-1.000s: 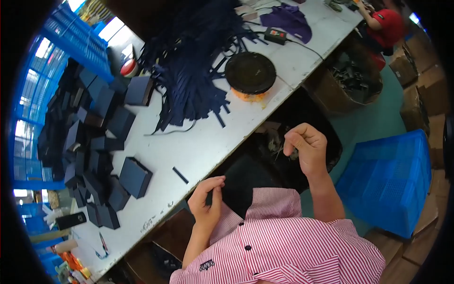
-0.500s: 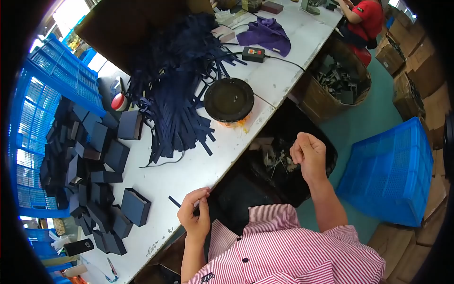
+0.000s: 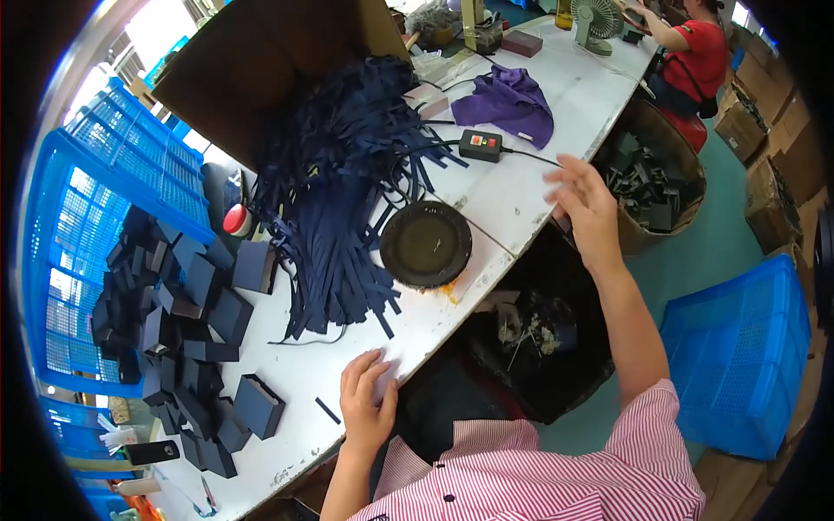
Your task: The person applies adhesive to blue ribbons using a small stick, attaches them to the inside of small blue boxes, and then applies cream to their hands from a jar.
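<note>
My left hand (image 3: 368, 401) is at the table's front edge, thumb and fingers apart, with nothing visible in it. Just left of it a short dark strip (image 3: 327, 411) lies on the white table. My right hand (image 3: 589, 208) is raised over the table's right edge, fingers spread and slightly bent, with no object visible in it. Between the hands and farther back stands a round black pot (image 3: 426, 245) with murky liquid. Behind it spreads a large heap of navy strips (image 3: 334, 234). A navy box (image 3: 258, 405) lies left of my left hand.
Many dark boxes (image 3: 187, 300) pile up beside blue crates (image 3: 130, 156). A control box (image 3: 480, 145) with a cable, a purple cloth (image 3: 504, 102) and a fan (image 3: 596, 22) sit farther back. Below right are a black-lined bin (image 3: 556, 365), a carton of dark pieces and a blue crate (image 3: 738, 356). Another person sits beyond.
My right hand has risen from above the bin toward the table's right edge, and its fingers have spread. My left hand has opened from a pinch. The view has shifted slightly.
</note>
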